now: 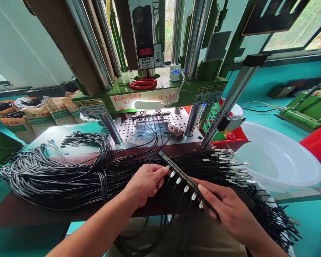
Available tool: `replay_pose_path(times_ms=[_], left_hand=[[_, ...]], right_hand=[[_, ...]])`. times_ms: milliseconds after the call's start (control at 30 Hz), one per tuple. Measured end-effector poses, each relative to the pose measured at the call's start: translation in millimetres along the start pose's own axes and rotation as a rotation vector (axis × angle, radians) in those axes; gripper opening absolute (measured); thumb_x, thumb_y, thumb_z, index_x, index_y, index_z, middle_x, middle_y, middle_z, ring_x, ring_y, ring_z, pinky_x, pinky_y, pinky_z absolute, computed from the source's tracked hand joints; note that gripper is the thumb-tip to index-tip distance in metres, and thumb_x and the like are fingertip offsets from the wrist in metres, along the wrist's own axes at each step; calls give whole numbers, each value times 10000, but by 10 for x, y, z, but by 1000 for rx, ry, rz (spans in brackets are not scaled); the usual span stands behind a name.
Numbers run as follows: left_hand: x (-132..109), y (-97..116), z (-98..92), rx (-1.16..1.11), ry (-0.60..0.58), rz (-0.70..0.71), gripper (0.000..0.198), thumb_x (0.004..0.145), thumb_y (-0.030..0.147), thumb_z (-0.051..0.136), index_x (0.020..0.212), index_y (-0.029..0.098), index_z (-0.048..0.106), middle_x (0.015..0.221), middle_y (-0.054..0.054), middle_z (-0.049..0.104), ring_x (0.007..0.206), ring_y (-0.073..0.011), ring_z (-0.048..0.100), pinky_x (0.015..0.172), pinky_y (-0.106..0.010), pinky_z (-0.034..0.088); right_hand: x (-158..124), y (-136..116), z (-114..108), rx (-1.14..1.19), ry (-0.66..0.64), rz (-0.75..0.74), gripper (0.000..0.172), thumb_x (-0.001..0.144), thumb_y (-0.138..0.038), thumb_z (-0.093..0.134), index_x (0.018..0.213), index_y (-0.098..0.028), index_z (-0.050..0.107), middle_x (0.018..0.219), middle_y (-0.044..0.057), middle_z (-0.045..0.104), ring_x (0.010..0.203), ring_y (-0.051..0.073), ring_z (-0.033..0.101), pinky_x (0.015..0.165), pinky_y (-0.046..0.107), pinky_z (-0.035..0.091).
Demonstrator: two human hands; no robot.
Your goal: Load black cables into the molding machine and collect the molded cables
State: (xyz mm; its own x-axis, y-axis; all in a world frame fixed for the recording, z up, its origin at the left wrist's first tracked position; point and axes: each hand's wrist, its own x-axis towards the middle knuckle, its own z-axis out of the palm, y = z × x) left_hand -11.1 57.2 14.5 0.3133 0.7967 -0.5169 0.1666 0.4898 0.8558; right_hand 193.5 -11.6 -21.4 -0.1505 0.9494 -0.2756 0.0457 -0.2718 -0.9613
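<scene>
My right hand [222, 203] grips the lower end of a dark metal bar [179, 172], which slants across the middle of the view. Several silver cable connectors [186, 188] stick out along its near side. At the bar's upper end my left hand [147, 182] pinches one cable connector [168, 167], the fingertips close against the bar. Black cables [160, 221] hang below toward my lap. Behind the bar lies a thick bundle of black cables [69, 178] with bare silver ends [222, 160] at the right.
Ahead stands a green press [149, 89] with steel posts. Cables run into a metal mould [151, 125] on its perforated plate. Red-handled pliers [143, 84] rest on the press. A white tub [283, 157] is at right, a red control box [230, 135] beside it, and sacks [40, 117] at left.
</scene>
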Motion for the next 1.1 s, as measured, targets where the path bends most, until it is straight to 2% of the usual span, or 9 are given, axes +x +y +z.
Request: replay_pose_path(times_ms=[500,567,633,667,733,800,867,967,1100], left_hand=[[81,-80,-4,19,6,26,197,819,337,517,732,167,565,438,77,406,301,-38,234,302,-176,133],[67,-73,-19,36,-13,36,238,826,375,506,708,172,541,471,62,441,316,-49,293,313,-177,188],[4,1,-60,126,-33,69,318,843,447,475,690,173,532,536,25,505,381,-87,431,370,-202,326],[-45,64,-91,223,1,129,340,845,476,472,713,173,553,589,0,547,455,-120,511,441,-237,408],[-149,220,-175,499,208,350,332,849,482,487,841,179,622,750,-55,629,696,-201,618,681,-340,495],[-205,368,-271,781,466,609,296,846,409,535,1035,204,637,999,-97,654,989,-266,588,930,-416,410],[-164,447,-365,950,553,756,396,820,347,590,1191,209,584,1225,-123,586,1195,-306,472,1056,-440,279],[40,393,-486,1020,402,721,578,785,328,639,1325,189,487,1297,-151,549,1212,-322,472,1038,-414,306],[254,178,-596,1160,297,573,445,891,378,464,1280,178,550,1065,-171,670,981,-328,611,868,-414,419]], right_hand=[[-13,8,47,-52,-30,-36,557,873,-539,519,1295,-180,578,585,-35,412,473,70,303,410,209,217],[-15,-16,30,0,-39,20,553,868,-539,530,1294,-188,572,572,-47,390,473,65,290,404,197,186],[-16,-69,-21,87,-16,89,552,854,-548,548,1281,-199,572,567,-58,363,474,61,275,394,180,152],[-14,-108,-60,128,-1,119,552,840,-550,567,1266,-200,577,564,-65,347,470,58,260,385,172,134],[7,-201,-153,165,32,137,541,803,-532,627,1219,-189,597,561,-78,325,456,50,226,366,160,112],[66,-296,-242,122,65,116,521,760,-495,688,1160,-168,616,546,-91,319,435,46,215,340,153,123],[169,-371,-307,24,120,76,479,738,-475,708,1083,-151,633,544,-85,363,424,49,258,321,151,176],[376,-417,-360,-163,166,-5,409,750,-492,671,958,-140,650,547,-66,428,412,64,340,320,175,265],[587,-421,-399,-522,177,-119,363,821,-495,562,921,-171,691,551,-16,553,431,122,483,407,247,370]])
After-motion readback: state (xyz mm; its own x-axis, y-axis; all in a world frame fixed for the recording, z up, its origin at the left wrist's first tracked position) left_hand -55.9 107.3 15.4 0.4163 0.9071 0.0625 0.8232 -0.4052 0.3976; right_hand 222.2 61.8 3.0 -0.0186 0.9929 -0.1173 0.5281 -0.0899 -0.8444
